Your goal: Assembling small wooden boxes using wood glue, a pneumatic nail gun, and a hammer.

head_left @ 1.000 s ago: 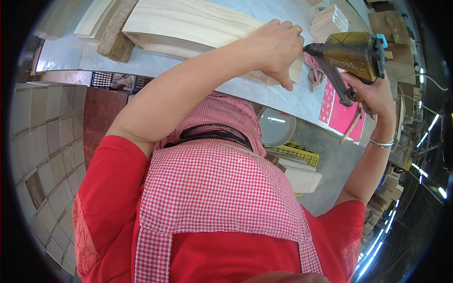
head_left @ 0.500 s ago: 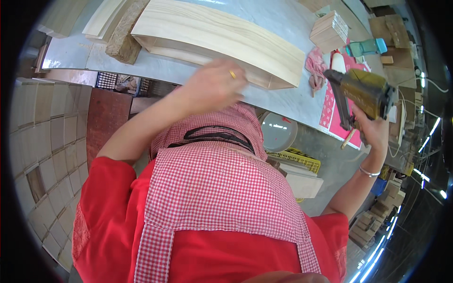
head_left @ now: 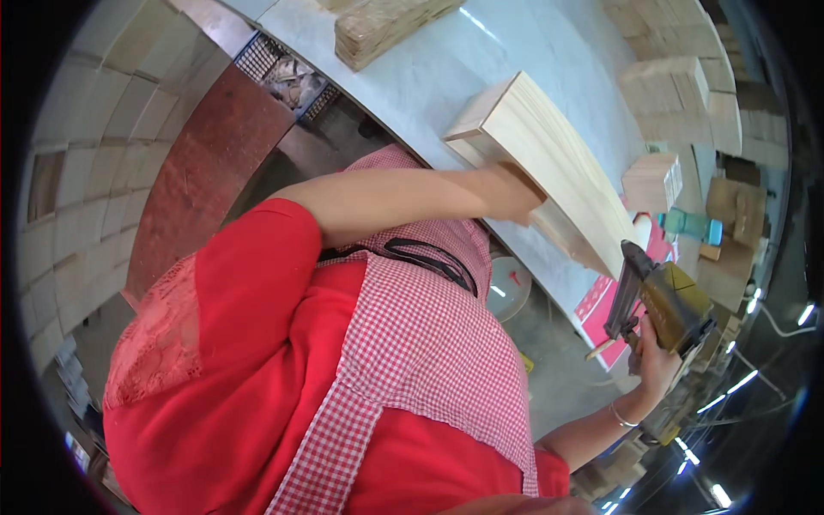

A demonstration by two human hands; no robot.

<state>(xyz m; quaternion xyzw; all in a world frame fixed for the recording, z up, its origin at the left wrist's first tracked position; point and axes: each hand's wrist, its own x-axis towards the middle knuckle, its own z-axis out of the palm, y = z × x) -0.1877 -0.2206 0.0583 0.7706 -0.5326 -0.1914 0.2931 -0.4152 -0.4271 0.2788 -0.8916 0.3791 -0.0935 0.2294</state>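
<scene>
A long, pale wooden box (head_left: 562, 159) lies slantwise on the table, its open side facing me. My left hand (head_left: 515, 193) is at that open side, with the fingers blurred and partly hidden by the box, so whether it grips is unclear. In my right hand (head_left: 657, 356) is a nail gun (head_left: 674, 296) with an olive-yellow body and a dark magazine. The gun's nose is close to the right end of the box; I cannot tell whether they touch.
A wooden block (head_left: 652, 182) and a teal bottle (head_left: 687, 225) stand beyond the box. Stacked boards (head_left: 665, 86) line the far right. A rough brown block (head_left: 378, 39) lies on the table (head_left: 403, 94). Blue crates (head_left: 257, 60) sit below its left part.
My view has turned, so the box now appears more slanted. My left hand has moved to its open side, and the nail gun has come close to its right end.
</scene>
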